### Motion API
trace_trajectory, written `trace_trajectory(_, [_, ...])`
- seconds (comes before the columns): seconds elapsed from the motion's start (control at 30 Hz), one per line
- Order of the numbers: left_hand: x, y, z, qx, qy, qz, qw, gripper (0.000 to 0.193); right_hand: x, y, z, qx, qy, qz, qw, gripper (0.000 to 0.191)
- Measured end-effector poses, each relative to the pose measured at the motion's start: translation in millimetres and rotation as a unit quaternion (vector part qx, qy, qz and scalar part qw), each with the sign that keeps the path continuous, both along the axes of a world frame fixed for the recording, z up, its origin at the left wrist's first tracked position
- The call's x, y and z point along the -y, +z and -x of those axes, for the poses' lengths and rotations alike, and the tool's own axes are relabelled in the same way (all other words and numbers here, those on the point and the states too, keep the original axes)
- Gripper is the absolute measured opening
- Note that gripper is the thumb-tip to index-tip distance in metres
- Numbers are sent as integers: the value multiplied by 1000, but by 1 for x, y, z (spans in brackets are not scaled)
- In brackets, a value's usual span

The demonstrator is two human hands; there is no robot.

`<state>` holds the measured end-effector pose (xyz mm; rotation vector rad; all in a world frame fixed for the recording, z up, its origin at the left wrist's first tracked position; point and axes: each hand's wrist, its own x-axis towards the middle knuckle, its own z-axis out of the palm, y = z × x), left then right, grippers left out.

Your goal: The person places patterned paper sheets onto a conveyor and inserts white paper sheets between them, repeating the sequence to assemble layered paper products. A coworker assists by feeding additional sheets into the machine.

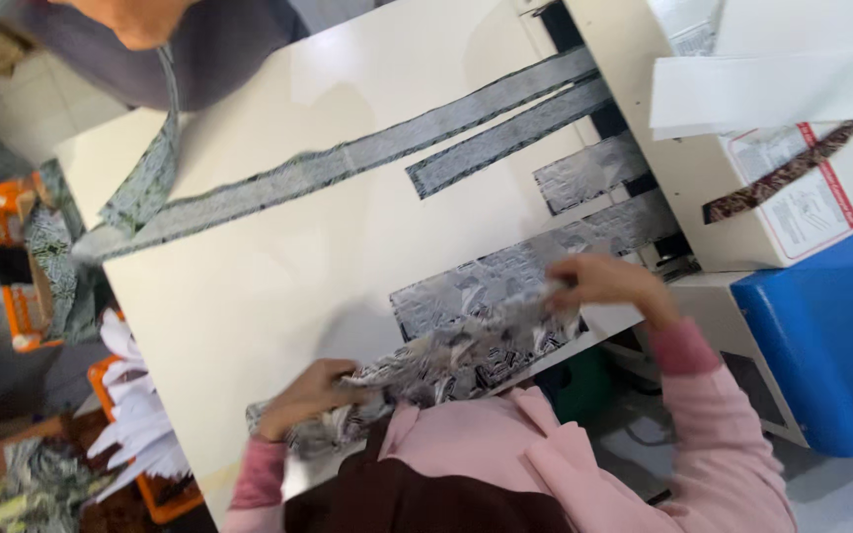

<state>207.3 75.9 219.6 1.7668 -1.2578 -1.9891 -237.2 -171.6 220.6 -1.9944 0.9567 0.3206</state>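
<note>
- The left hand (300, 395), in a pink sleeve, is clenched on one end of a crumpled strip of black-and-white patterned fabric (446, 360) at the near edge of the cream-coloured flat counter (278, 286).
- The right hand (599, 281), also pink-sleeved, pinches the other end of the same strip, fingers closed on the cloth, so the strip runs slack and bunched between the two hands.
- Just beyond the right hand, a wider flat piece of grey patterned fabric (535, 262) lies on the counter and runs up towards the white box-shaped machine (742, 188) on that hand's far side.
- Farther from both hands, three more flat grey patterned strips lie on the counter: a very long one (348, 163), a shorter one (505, 138) beside it, and a short wide one (589, 173) near the machine.
- A dark brown patterned strip (782, 173) hangs across the front of the machine, under a white sheet (772, 89).
- A blue smooth-sided housing (826, 341) stands just outside the right hand, below the machine.
- Beyond the left hand, off the counter edge, an orange plastic crate (155, 489) holds white fabric pieces (135, 415) that stick out over its rim.
- Farther out, another orange crate (12, 266) shows, with patterned cloth draped at it; its contents cannot be made out.
- Another person in a grey top (199, 49) stands at the far side of the counter.
</note>
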Motion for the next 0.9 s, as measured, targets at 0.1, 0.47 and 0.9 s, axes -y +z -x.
trace_trajectory(0.1, [-15, -22, -87, 122, -6, 50, 991, 37, 46, -21, 4, 69, -70, -22, 995, 40])
trace_trajectory(0.47, [-34, -91, -205, 217, 312, 170, 909, 28, 79, -115, -52, 148, -349, 112, 919, 42])
trace_trajectory(0.9, [-34, -118, -210, 605, 170, 295, 720, 68, 44, -77, -90, 71, -271, 483, 830, 48])
